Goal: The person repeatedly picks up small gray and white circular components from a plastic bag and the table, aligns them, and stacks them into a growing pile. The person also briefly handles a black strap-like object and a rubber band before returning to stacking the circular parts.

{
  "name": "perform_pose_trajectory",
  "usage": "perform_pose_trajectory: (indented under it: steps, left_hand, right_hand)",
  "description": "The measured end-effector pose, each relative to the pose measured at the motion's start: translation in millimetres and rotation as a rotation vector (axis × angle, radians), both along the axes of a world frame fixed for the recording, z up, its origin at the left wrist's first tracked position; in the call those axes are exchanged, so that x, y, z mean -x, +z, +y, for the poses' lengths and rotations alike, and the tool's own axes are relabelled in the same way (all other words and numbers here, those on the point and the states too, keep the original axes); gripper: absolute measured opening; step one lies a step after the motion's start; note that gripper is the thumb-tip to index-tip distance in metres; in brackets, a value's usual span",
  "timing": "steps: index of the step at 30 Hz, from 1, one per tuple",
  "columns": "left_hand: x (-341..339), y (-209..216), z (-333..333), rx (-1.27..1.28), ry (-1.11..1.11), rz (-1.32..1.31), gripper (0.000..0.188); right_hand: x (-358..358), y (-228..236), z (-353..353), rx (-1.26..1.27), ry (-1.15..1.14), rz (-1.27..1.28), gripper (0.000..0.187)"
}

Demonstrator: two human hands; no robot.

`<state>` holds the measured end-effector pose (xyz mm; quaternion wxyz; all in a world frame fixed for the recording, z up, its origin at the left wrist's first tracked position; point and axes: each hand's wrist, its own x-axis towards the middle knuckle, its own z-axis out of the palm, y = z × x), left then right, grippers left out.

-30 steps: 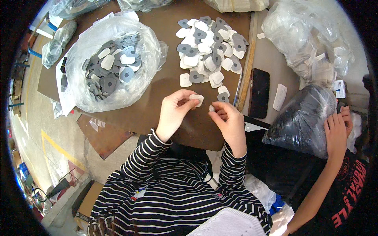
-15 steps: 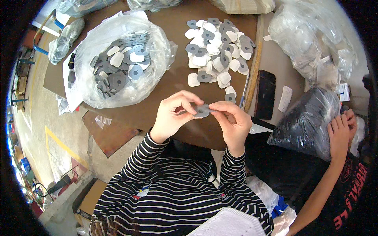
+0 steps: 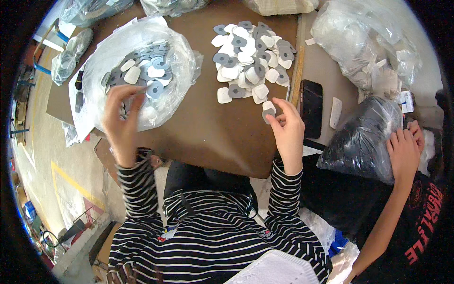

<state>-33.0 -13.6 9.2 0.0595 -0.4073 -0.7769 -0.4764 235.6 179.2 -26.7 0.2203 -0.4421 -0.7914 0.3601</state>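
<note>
Thumb [image 3: 277,125] against a grey pad [image 3: 266,118], had right hand [image 3: 290,130] partly spread near the pile; held left hand [image 3: 120,118] over clear bag [image 3: 182,71], too blurry to tell grip.

Two bare hands, one left hand [image 3: 121,116] and one right hand [image 3: 290,128], both in black-and-white striped sleeves, appear at one brown, flat-topped bench [image 3: 213,144]. Counted there: one open, clear plastic bag [image 3: 187,59] and one loose heap of rounded grey and white pads [image 3: 250,61] (too many overlap to tally). Also shown: one black rectangular phone [image 3: 311,110], one white oblong strip [image 3: 335,113] and a co-worker's two hands [image 3: 403,151].
</note>
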Motion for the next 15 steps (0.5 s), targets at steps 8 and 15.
perform_pose_trajectory:
  steps: [8, 15]
  left_hand:
    - [-12.6, -13.2, -8.1, -0.235, 0.13, -0.275, 0.03]
    - [-108.1, -43.4, 33.0, 0.065, -0.538, -0.449, 0.026]
  right_hand:
    - [-1.2, -29.7, 17.7, -0.086, -0.025, -0.206, 0.045]
    - [1.9, -16.9, 15.2, 0.053, 0.084, -0.161, 0.023]
